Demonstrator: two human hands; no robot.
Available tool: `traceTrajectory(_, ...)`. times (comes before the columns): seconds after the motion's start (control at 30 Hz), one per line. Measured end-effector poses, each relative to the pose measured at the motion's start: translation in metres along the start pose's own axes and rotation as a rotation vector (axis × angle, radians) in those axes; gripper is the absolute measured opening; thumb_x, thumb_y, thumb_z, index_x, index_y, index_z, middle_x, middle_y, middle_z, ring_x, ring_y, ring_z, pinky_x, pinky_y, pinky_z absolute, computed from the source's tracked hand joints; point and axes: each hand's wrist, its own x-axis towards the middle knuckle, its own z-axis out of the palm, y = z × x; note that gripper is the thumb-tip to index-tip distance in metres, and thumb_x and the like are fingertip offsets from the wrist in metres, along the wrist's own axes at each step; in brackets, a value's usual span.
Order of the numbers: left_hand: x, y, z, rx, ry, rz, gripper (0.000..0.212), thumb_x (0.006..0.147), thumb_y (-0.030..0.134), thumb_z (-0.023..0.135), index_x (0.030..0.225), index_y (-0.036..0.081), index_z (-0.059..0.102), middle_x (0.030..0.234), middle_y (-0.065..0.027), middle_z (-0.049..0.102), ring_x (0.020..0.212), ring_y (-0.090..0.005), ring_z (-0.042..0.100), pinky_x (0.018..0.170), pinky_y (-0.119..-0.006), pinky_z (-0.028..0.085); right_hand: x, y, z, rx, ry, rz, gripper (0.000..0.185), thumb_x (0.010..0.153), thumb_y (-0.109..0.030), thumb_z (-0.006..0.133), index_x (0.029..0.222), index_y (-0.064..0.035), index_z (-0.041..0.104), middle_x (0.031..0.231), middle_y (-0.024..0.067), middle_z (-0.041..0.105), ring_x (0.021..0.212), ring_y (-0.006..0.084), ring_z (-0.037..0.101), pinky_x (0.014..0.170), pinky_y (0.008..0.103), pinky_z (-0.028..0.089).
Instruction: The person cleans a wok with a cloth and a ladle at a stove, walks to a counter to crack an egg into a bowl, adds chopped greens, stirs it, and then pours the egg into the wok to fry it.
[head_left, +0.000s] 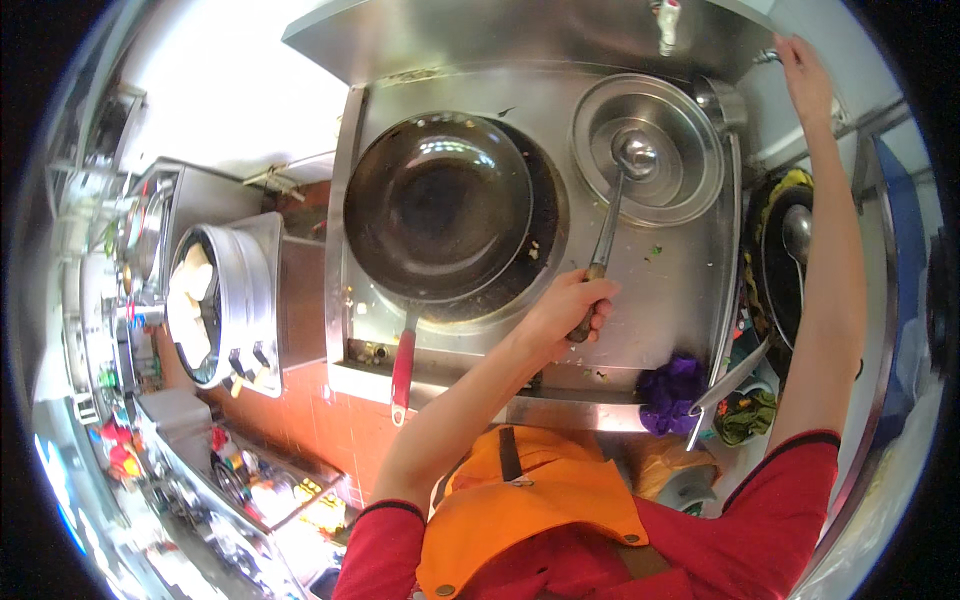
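Note:
My left hand is closed around the wooden grip of a metal ladle, whose bowl rests inside a wide stainless steel basin on the steel range top. Left of the basin sits a dark wok with a red handle, over a blackened burner ring. My right hand reaches far up to the right, with its fingers at a small metal tap fitting on the wall. Above the basin hangs a white spout. The wok's inside shows no food.
A purple cloth lies at the range's front right corner. Further right stands a dark pan with a spoon. At left, a large round metal pot holds pale pieces. Food scraps dot the steel top.

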Motion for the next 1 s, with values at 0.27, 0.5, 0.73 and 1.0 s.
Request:
traceTrajectory(0.27, -0.013, 0.019, -0.009, 0.023, 0.103, 0.072, 0.014, 0.087, 0.014, 0.060, 0.085, 0.010, 0.047, 0.065, 0.0021, 0.047, 0.050, -0.0073, 0.043, 0.041, -0.023, 0.035, -0.103, -0.155, -0.014, 0.747, 0.428, 0.370, 0.032, 0.090, -0.023, 0.064, 0.115, -0.0043, 0.059, 0.110, 0.0085, 0.062, 0.102, 0.0205, 0.058, 0.091, 0.0317, 0.045)
traceTrajectory(0.5, -0.022, 0.015, -0.019, -0.027, -0.018, 0.096, 0.015, 0.089, 0.015, 0.060, 0.086, 0.011, 0.046, 0.065, 0.0031, 0.046, 0.050, -0.0065, 0.042, 0.041, -0.022, 0.033, -0.419, -0.271, -0.064, 0.476, -0.208, 0.444, 0.033, 0.077, 0.006, 0.061, 0.110, 0.0001, 0.058, 0.115, 0.0187, 0.060, 0.106, 0.0308, 0.059, 0.088, 0.0363, 0.048)
traceTrajectory(0.73, -0.036, -0.002, -0.022, 0.020, -0.040, 0.085, 0.016, 0.088, 0.015, 0.061, 0.085, 0.011, 0.046, 0.065, 0.0038, 0.045, 0.051, -0.0055, 0.042, 0.041, -0.022, 0.032, -0.525, -0.315, -0.070, 0.510, -0.492, 0.514, 0.029, 0.077, 0.000, 0.064, 0.105, -0.0060, 0.061, 0.115, 0.0158, 0.059, 0.112, 0.0343, 0.055, 0.095, 0.0398, 0.045)
traceTrajectory(1.0, -0.097, -0.019, -0.039, 0.103, -0.059, 0.068, 0.017, 0.087, 0.015, 0.062, 0.088, 0.009, 0.046, 0.060, 0.0031, 0.043, 0.044, -0.0068, 0.040, 0.036, -0.023, 0.031, -0.540, -0.240, -0.073, -0.429, -0.392, 0.600, 0.064, 0.082, -0.026, 0.067, 0.140, -0.0227, 0.040, 0.143, 0.0178, 0.036, 0.130, 0.0441, 0.033, 0.099, 0.0596, 0.035)
